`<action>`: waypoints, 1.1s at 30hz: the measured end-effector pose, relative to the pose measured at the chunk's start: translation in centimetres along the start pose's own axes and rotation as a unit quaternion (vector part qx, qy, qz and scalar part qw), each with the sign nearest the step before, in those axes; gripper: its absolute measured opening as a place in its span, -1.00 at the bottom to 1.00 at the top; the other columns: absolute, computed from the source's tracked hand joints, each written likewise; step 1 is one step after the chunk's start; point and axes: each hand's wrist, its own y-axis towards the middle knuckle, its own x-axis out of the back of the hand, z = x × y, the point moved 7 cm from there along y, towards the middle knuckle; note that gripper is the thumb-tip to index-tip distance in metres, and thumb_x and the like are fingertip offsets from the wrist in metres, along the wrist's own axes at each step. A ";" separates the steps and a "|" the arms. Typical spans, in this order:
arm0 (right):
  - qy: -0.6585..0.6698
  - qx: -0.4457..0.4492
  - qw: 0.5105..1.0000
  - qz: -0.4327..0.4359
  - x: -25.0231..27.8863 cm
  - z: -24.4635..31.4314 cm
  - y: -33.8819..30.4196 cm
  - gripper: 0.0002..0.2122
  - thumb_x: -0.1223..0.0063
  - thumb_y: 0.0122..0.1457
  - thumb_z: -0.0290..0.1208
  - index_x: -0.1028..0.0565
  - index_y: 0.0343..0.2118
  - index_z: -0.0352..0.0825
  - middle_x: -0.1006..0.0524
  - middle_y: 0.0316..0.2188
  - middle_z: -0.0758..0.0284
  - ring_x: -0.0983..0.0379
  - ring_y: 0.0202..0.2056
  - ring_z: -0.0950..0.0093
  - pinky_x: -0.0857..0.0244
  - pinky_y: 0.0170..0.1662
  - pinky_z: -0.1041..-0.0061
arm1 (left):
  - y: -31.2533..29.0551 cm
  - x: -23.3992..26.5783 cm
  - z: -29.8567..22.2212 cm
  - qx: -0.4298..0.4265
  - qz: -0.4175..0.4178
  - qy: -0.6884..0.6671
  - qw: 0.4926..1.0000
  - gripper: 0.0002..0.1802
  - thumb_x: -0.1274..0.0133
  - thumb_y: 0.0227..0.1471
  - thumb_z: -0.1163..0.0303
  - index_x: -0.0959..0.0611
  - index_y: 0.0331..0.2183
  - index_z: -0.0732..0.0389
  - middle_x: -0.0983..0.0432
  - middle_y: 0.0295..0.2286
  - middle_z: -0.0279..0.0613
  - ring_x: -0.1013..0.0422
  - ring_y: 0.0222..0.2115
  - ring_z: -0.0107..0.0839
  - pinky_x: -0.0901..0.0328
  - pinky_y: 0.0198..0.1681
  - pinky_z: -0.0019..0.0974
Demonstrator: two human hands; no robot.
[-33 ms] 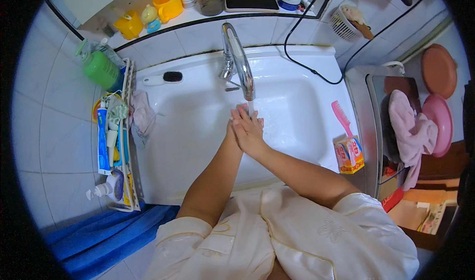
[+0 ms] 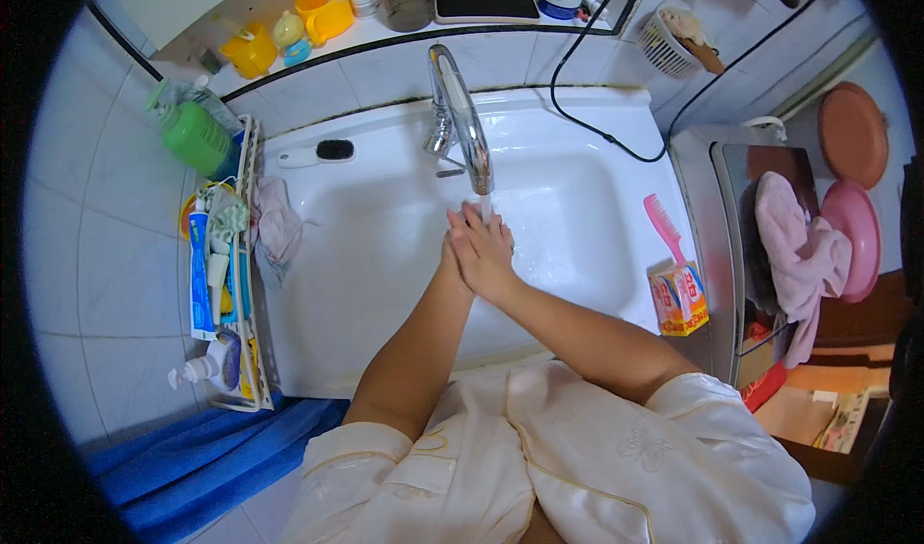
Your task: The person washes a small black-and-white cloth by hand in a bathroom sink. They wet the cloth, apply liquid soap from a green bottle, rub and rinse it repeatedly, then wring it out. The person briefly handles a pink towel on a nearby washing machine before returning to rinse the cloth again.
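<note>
Under the running water of the chrome faucet [image 2: 466, 121], my two hands are pressed together over the white sink [image 2: 602, 227]. My right hand [image 2: 487, 255] lies on top, its fingers stretched out and slightly apart across the left. Beneath it, my left hand [image 2: 451, 253] is mostly covered, with straight fingertips showing past the right fingers. Neither hand holds any object that I can see. A thin stream of water [image 2: 486, 205] falls onto the fingers.
A hairbrush [image 2: 318, 152] lies on the back left rim. On the right rim are a pink comb [image 2: 664, 227] and an orange packet [image 2: 679, 299]. The left rack [image 2: 252, 255] holds bottles and tubes. A black cable [image 2: 587, 126] hangs over the back right corner.
</note>
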 end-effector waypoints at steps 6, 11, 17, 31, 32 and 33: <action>-0.027 -0.180 0.952 0.246 -2.6 -5.3 2.0 -0.67 0.39 0.10 -0.23 -0.32 -0.21 -0.33 -0.40 -0.34 0.07 -0.32 -0.25 0.21 -0.16 -0.18 0.28 | -0.2 -2.1 1.6 0.002 -0.151 -0.004 0.989 -0.66 0.25 -0.03 0.00 -0.43 -0.36 0.01 -0.35 -0.30 -0.40 -0.29 -0.26 -0.39 -0.16 -0.18 -0.29; 0.203 -0.254 0.906 0.271 -4.1 -6.9 1.4 -0.63 0.44 0.13 -0.18 -0.34 -0.23 -0.36 -0.41 -0.35 0.04 -0.33 -0.28 0.17 -0.17 -0.21 0.31 | -0.1 2.2 1.0 0.012 -0.216 0.145 0.965 -0.68 0.27 0.01 0.12 -0.45 -0.36 0.13 -0.40 -0.41 -0.25 -0.33 -0.39 -0.33 -0.24 -0.34 -0.25; 0.310 -0.360 0.862 0.177 -4.5 -10.9 -0.9 -0.57 0.41 0.13 -0.08 -0.37 -0.34 -0.40 -0.43 -0.41 0.17 -0.36 -0.36 0.31 -0.19 -0.30 0.40 | -1.0 1.3 -3.7 -0.021 -0.283 0.326 0.902 -0.66 0.28 0.01 0.16 -0.44 -0.31 0.18 -0.41 -0.39 -0.22 -0.35 -0.39 -0.34 -0.27 -0.37 -0.30; 0.499 -0.304 0.783 0.214 2.0 -4.6 0.9 -0.74 0.24 0.12 -0.23 -0.42 -0.34 -0.31 -0.40 -0.53 0.47 -0.21 -0.55 0.68 -0.10 -0.48 0.66 | -3.1 -3.5 -4.4 0.005 -0.159 0.633 0.757 -0.58 0.21 0.00 0.04 -0.42 -0.29 0.19 -0.36 -0.42 -0.33 -0.23 -0.37 -0.55 -0.09 -0.22 -0.40; 0.493 -0.300 0.792 0.201 2.9 -4.8 1.0 -0.74 0.23 0.12 -0.25 -0.43 -0.33 -0.33 -0.41 -0.52 0.45 -0.21 -0.56 0.67 -0.11 -0.49 0.66 | -2.9 -3.7 -4.9 -0.036 -0.152 0.638 0.754 -0.63 0.19 0.01 0.08 -0.42 -0.35 0.21 -0.34 -0.48 -0.35 -0.21 -0.43 -0.57 -0.10 -0.31 -0.44; 0.488 -0.295 0.800 0.187 3.8 -5.0 1.0 -0.74 0.23 0.11 -0.27 -0.43 -0.32 -0.35 -0.42 -0.51 0.43 -0.21 -0.57 0.66 -0.11 -0.50 0.66 | -2.8 -4.1 -5.3 -0.077 -0.145 0.642 0.749 -0.67 0.17 0.01 0.13 -0.42 -0.41 0.23 -0.32 -0.54 -0.37 -0.20 -0.50 -0.60 -0.11 -0.39 -0.48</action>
